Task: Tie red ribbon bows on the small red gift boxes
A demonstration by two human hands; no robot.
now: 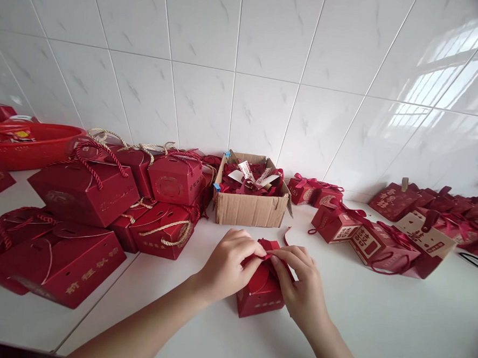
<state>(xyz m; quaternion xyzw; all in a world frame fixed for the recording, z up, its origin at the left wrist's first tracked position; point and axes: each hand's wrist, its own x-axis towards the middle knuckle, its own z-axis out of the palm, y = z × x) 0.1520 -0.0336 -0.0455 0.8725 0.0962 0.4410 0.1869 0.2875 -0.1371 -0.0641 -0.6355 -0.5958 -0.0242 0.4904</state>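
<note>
Pinching crimson ribbon (267,255) atop small red box (259,299).

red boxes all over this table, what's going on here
A person is working on a small red box: the left hand and right hand pinch what looks like a dark red ribbon at its top. The hands hide whether it is knotted. Behind it stands an open cardboard carton filled with red pieces and paper tags. Rope-handled boxes are piled on the left; ribboned boxes sit on the right.
</note>
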